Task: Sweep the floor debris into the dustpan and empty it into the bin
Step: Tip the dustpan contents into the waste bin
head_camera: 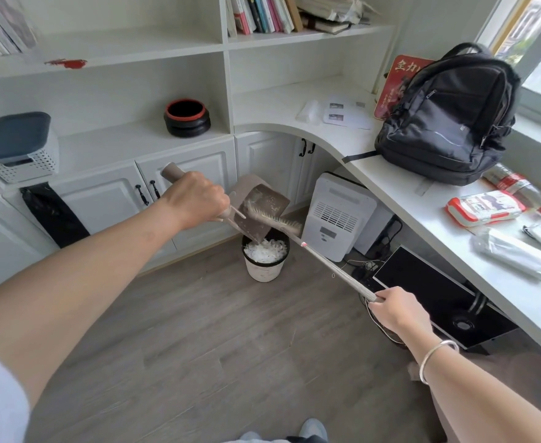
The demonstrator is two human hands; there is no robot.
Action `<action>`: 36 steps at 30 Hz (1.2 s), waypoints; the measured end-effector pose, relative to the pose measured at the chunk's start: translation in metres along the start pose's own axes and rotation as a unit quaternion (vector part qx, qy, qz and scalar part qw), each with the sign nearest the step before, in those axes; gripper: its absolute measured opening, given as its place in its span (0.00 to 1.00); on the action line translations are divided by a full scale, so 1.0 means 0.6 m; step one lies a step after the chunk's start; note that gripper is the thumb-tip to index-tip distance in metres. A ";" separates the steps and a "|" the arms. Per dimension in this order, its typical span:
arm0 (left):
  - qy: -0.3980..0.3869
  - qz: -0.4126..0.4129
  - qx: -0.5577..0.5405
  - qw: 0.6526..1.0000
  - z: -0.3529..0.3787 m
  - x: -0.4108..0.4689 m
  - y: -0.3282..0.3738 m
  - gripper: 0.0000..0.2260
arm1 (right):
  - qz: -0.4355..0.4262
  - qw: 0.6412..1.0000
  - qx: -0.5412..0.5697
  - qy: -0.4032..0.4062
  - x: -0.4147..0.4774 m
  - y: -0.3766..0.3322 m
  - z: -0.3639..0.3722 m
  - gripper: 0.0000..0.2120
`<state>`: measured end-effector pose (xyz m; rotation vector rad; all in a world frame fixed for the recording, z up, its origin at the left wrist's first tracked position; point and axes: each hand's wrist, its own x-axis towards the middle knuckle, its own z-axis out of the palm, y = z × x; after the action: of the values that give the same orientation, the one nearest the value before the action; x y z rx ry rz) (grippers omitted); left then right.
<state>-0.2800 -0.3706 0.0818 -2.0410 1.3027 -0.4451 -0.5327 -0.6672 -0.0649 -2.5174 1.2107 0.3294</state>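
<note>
Both hands are busy with the emptying step. The dustpan (262, 204) hangs tilted, its lower lip dipping just over the far-left rim of the bin (264, 273). The bin stands on the floor near the cupboard doors (103, 199) and holds a heap of white scraps (266, 251). The left hand (195, 199) is curled tight round the dustpan's handle. The right hand (394, 310), nearer and to the right, grips the end of the broom (323, 257), whose bristles lie against the inside of the pan.

By my reading the sweeping is done and the pan is being brushed clean into the bin. The next move seems to call for a short stroke of the bristles down toward the lip, with the pan held steep so nothing falls outside the rim.

Room is tight on the far side. The cupboard doors stand behind the bin, a white appliance (336, 215) sits just to its right, and a black screen (438, 302) leans under the desk (390, 180) edge. The near floor (215, 330) gives space to draw back.
</note>
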 end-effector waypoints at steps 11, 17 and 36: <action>0.079 0.031 0.042 0.996 -0.011 -0.011 -0.011 0.12 | -0.005 0.997 0.036 -0.073 0.017 -0.094 -0.042 0.05; 0.038 0.027 -0.008 0.999 -0.004 -0.020 -0.007 0.14 | 0.006 0.999 -0.020 -0.039 0.014 -0.092 -0.052 0.11; 0.005 0.007 0.012 1.000 -0.009 -0.024 0.003 0.12 | 0.020 0.999 0.030 -0.002 0.009 -0.038 -0.061 0.12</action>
<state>-0.2909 -0.3604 0.0853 -2.0122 1.3101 -0.4619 -0.5090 -0.6717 -0.0283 -2.4438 1.2526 0.3042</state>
